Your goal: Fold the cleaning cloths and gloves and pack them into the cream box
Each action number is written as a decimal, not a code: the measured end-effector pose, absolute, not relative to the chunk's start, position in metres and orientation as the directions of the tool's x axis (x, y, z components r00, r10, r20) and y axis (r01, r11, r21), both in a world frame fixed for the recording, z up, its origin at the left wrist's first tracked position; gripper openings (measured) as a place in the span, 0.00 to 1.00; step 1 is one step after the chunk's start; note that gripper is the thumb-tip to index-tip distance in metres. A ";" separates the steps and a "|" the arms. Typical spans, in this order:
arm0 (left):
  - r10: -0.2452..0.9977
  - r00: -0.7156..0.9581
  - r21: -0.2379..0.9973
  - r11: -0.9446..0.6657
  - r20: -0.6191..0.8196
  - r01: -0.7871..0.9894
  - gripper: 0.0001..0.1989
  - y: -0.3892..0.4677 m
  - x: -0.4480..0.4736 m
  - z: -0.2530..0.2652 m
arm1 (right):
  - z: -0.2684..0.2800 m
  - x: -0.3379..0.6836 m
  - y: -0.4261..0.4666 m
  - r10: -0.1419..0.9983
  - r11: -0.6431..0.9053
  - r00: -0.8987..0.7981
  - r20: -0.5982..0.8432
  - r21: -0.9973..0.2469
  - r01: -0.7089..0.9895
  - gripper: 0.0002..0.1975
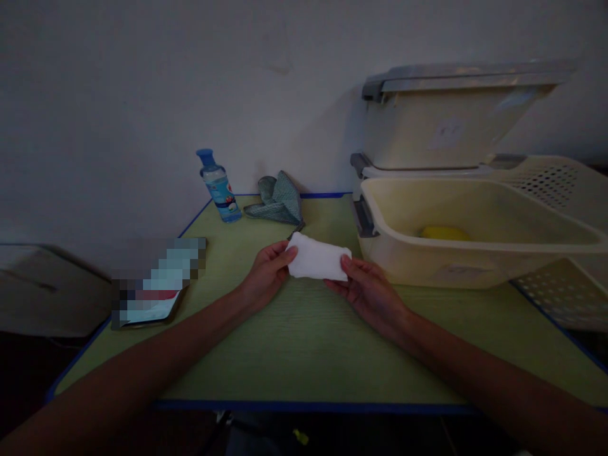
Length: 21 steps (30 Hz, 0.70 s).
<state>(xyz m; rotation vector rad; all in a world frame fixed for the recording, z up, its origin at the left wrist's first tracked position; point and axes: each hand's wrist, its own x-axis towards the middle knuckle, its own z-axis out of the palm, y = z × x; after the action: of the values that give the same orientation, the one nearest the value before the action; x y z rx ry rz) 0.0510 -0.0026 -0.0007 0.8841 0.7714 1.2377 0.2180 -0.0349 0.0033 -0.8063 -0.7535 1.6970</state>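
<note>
Between my two hands is a small white folded cloth (319, 256), held a little above the green tabletop (285, 335). My left hand (268, 272) pinches its left end, thumb on top. At the other end my right hand (368, 285) grips the right edge, with its thumb on the near face and fingers underneath. Just behind the cloth lies a crumpled grey-green cloth (278, 199) by the wall. To its left stands a clear bottle with a blue cap and label (221, 190).
On the right sits a cream plastic tub (427, 263) with a yellow thing (444, 234) inside. Lidded boxes (427, 126) are stacked behind it, beside a perforated basket (551, 180). A tablet or phone (161, 285), blurred out, lies at the left edge. A white wall (142, 95) closes the back.
</note>
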 end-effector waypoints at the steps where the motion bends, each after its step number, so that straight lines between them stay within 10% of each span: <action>1: 0.986 0.162 0.887 0.097 -0.025 -0.452 0.14 -0.003 0.051 0.000 | 0.003 0.218 -0.035 0.964 -0.250 -0.218 -0.154 -0.804 -0.540 0.11; 21: 0.991 0.125 0.889 0.106 -0.056 -0.445 0.16 -0.002 0.051 -0.002 | 0.004 0.218 -0.039 0.970 -0.219 -0.205 -0.132 -0.841 -0.494 0.14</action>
<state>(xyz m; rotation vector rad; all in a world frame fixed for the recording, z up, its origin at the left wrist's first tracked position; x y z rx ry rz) 0.0510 -0.0020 -0.0024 0.8531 0.8252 1.2569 0.2178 -0.0392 0.0044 -0.8379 -0.8133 1.6699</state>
